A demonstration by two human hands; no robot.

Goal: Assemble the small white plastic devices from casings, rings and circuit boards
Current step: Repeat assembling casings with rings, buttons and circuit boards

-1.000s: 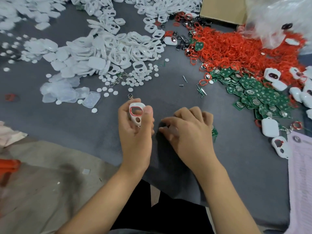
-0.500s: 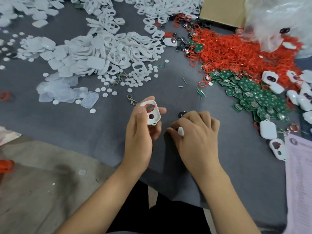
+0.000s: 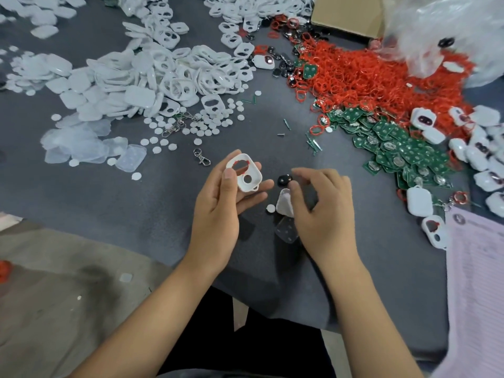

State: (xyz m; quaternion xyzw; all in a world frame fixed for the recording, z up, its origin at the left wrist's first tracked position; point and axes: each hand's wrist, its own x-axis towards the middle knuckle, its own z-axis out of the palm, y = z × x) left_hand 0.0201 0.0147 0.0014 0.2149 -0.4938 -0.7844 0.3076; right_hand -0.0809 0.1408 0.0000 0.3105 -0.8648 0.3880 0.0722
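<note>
Casing (image 3: pixel 246 174) in left hand (image 3: pixel 221 203); white part (image 3: pixel 283 205) half-hidden by right hand (image 3: pixel 321 211)

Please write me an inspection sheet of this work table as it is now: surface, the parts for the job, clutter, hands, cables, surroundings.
Surface: dark grey cloth table cover, crowded with parts.
Job's things: white plastic casing with red ring in its large opening; heap of white casing shells; pile of red rings; green circuit boards; finished white devices.
Clutter: small white discs, metal clasp, small black part.
Hands: left hand holds the casing; right hand hangs over a white piece, fingers loosely curled, grip unclear.
Cables: nothing seen.
Surroundings: cardboard box, clear plastic bag, pink paper sheet.
</note>
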